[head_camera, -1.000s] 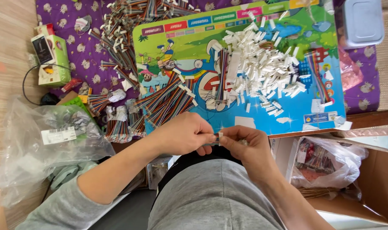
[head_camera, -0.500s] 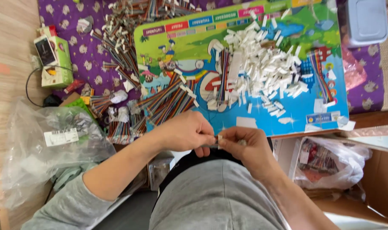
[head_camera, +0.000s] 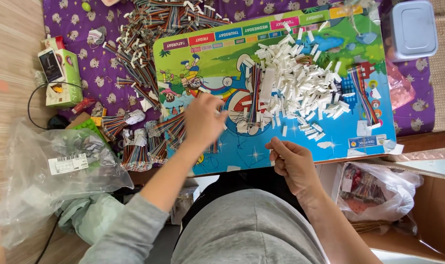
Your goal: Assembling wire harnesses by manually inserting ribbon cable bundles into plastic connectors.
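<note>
Under both your hands lies the colourful cartoon mat (head_camera: pixel 330 132) on the desk. Beyond your right hand (head_camera: pixel 293 164) sits the heap of small white connectors (head_camera: pixel 300 88). Your left hand (head_camera: pixel 203 120) spreads open, fingers down on the rainbow ribbon cables (head_camera: pixel 176 129) beside it. Your right hand is curled closed near your lap, seemingly pinching something small, though I cannot tell what.
</note>
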